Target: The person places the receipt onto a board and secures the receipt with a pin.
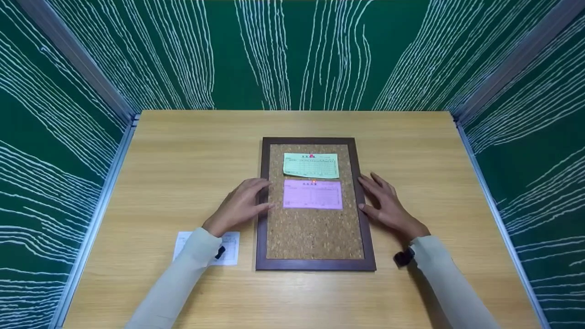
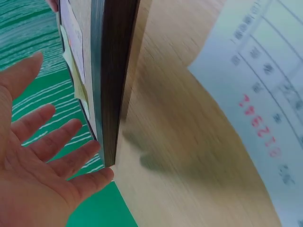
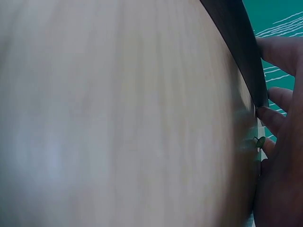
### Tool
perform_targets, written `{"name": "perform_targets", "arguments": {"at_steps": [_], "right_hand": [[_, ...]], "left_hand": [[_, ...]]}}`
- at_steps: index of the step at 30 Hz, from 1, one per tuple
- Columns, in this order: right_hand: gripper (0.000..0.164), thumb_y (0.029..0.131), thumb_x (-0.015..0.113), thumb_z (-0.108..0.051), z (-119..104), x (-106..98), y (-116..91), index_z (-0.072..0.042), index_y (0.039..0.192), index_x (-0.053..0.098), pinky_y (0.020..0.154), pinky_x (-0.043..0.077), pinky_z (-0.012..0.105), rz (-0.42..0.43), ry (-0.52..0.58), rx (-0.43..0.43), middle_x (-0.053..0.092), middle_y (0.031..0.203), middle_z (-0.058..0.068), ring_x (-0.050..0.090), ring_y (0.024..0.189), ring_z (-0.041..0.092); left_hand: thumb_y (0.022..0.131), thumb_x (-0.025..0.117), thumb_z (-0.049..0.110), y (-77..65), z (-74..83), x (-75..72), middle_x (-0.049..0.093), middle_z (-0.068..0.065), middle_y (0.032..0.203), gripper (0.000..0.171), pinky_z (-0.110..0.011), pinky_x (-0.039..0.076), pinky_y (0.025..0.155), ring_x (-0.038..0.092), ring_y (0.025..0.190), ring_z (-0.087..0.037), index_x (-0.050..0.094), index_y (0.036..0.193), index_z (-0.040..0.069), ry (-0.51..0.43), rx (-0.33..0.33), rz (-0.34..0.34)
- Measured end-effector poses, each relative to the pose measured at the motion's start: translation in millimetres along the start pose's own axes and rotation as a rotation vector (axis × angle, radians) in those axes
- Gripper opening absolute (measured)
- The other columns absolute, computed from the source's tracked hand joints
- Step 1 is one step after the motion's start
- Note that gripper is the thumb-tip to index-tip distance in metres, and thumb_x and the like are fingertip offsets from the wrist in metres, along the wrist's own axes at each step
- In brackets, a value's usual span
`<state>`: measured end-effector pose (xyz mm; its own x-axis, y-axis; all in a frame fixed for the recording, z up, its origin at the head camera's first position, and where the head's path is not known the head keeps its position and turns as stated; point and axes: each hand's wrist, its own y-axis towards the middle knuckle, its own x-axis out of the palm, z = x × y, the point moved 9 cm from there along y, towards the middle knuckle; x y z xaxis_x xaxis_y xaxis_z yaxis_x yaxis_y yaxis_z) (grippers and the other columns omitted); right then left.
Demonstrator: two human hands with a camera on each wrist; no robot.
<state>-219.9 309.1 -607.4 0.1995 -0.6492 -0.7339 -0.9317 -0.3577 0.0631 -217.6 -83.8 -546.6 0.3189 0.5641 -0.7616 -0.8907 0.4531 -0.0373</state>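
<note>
A cork board (image 1: 315,233) in a dark brown frame lies on the wooden table. A green printed slip (image 1: 315,167) is fixed near its top by a red pin (image 1: 311,156). Just below is a purple slip (image 1: 312,196), with another red pin (image 1: 314,182) at its upper edge. My left hand (image 1: 242,203) is at the frame's left side, fingers extended and spread in the left wrist view. On the opposite side, my right hand (image 1: 384,203) touches the frame's outer edge with its fingertips (image 3: 265,113). Neither hand curls around the frame.
A white printed slip (image 1: 231,249) lies left of the board, partly hidden under the left forearm; red digits show on it in the left wrist view. Green walls (image 1: 297,55) with white wavy lines enclose the wooden table (image 1: 192,151) at the back and sides.
</note>
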Motion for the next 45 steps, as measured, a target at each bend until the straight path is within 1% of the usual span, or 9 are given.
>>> {"name": "perform_targets", "arguments": {"at_steps": [3, 8, 11, 17, 23, 29, 31, 38, 45], "right_hand": [[0.08, 0.102, 0.075, -0.032, 2, 0, -1, -0.014, 0.171, 0.04, 0.128, 0.006, 0.075, -0.006, 0.001, 0.026, 0.033, 0.179, 0.015, 0.01, 0.168, 0.044], [0.08, 0.103, 0.074, -0.035, 5, 1, -2, -0.018, 0.173, 0.038, 0.127, 0.008, 0.077, -0.023, 0.005, 0.072, 0.03, 0.181, 0.011, 0.007, 0.169, 0.042], [0.079, 0.103, 0.074, -0.035, 5, 2, -2, -0.018, 0.173, 0.039, 0.127, 0.01, 0.077, -0.021, 0.003, 0.066, 0.03, 0.181, 0.011, 0.008, 0.169, 0.042], [0.079, 0.103, 0.074, -0.035, 5, 2, -2, -0.017, 0.172, 0.039, 0.127, 0.011, 0.078, -0.009, 0.001, 0.053, 0.031, 0.18, 0.012, 0.009, 0.169, 0.043], [0.08, 0.103, 0.074, -0.035, 5, 3, -2, -0.019, 0.173, 0.038, 0.127, 0.01, 0.078, -0.022, 0.002, 0.066, 0.029, 0.181, 0.01, 0.008, 0.169, 0.042], [0.079, 0.103, 0.074, -0.031, 1, 1, 0, -0.012, 0.172, 0.039, 0.128, 0.006, 0.075, -0.014, 0.008, 0.005, 0.033, 0.179, 0.015, 0.011, 0.168, 0.045], [0.079, 0.103, 0.073, -0.031, 1, 1, 0, -0.011, 0.172, 0.039, 0.129, 0.005, 0.074, -0.013, 0.005, -0.003, 0.034, 0.178, 0.016, 0.011, 0.168, 0.045], [0.081, 0.103, 0.072, -0.035, 5, 2, 0, -0.018, 0.174, 0.036, 0.128, 0.008, 0.077, -0.035, -0.004, 0.05, 0.03, 0.181, 0.011, 0.008, 0.169, 0.042], [0.079, 0.104, 0.072, -0.034, 6, 2, 0, -0.019, 0.173, 0.037, 0.126, 0.011, 0.08, -0.043, 0.008, 0.078, 0.027, 0.182, 0.012, 0.007, 0.168, 0.045]], "left_hand": [[0.101, 0.082, 0.033, -5.0, -2.6, -1.7, 0.053, -0.017, 0.165, 0.065, -0.059, 0.037, 0.127, 0.045, 0.156, -0.039, 0.06, 0.156, 0.007, -0.003, 0.009, 0.005], [0.102, 0.082, 0.037, -17.7, -12.8, -4.8, 0.054, -0.014, 0.164, 0.063, -0.058, 0.038, 0.127, 0.046, 0.155, -0.037, 0.061, 0.156, 0.011, -0.016, -0.014, 0.004], [0.102, 0.081, 0.037, -27.8, -20.5, -8.7, 0.055, -0.013, 0.164, 0.063, -0.058, 0.038, 0.127, 0.046, 0.155, -0.037, 0.062, 0.155, 0.01, -0.019, -0.032, 0.007], [0.102, 0.081, 0.036, -47.4, -36.8, -20.1, 0.054, -0.017, 0.163, 0.062, -0.06, 0.039, 0.126, 0.047, 0.154, -0.04, 0.062, 0.154, 0.008, -0.036, -0.072, 0.038], [0.103, 0.08, 0.036, -62.0, -51.8, -29.6, 0.053, -0.018, 0.165, 0.062, -0.062, 0.037, 0.126, 0.045, 0.155, -0.042, 0.063, 0.154, 0.007, -0.06, -0.108, 0.068], [0.103, 0.081, 0.035, -75.7, -61.7, -35.1, 0.052, -0.02, 0.165, 0.062, -0.065, 0.035, 0.126, 0.043, 0.156, -0.045, 0.062, 0.154, 0.006, -0.056, -0.141, 0.077], [0.102, 0.081, 0.034, -79.3, -64.4, -36.5, 0.052, -0.019, 0.165, 0.062, -0.065, 0.035, 0.126, 0.043, 0.157, -0.044, 0.062, 0.154, 0.006, -0.056, -0.149, 0.081], [0.101, 0.083, 0.031, -90.0, -73.6, -39.3, 0.053, -0.021, 0.164, 0.06, -0.063, 0.036, 0.126, 0.045, 0.155, -0.045, 0.064, 0.152, 0.004, -0.063, -0.168, 0.101], [0.101, 0.083, 0.027, -104.2, -84.7, -44.1, 0.054, -0.022, 0.163, 0.056, -0.064, 0.036, 0.126, 0.046, 0.154, -0.046, 0.066, 0.149, 0.003, -0.087, -0.19, 0.143]]}}
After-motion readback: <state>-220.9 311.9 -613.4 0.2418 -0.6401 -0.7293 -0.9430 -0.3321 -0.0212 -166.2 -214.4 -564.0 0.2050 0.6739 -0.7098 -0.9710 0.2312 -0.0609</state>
